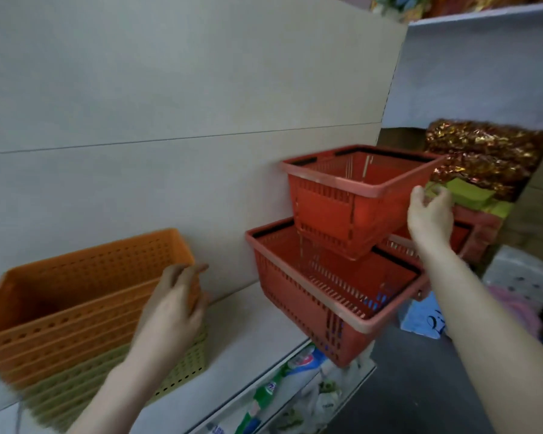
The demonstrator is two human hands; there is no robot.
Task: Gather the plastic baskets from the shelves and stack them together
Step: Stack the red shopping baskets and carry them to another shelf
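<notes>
Baskets on a shelf, both hands reaching

On the left, nested orange baskets (76,296) top yellow-green ones (113,380); the left hand (170,311), fingers spread, rests against their near end. Right, an empty red basket (358,195) sits tilted inside a larger red one (314,305); the right hand (430,214), fingers loosely curled, seems just clear of it.

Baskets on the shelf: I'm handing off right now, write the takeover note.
Left hand: open, at the end of the orange basket stack, which sits on yellowish baskets on the shelf.
Right hand: open, beside the upper red basket, not gripping it.
That basket sits tilted in the lower red basket, which overhangs the shelf edge.
Done: orange and yellowish baskets nested.
Left: seat the red pair properly, then bring the piles together.
</notes>
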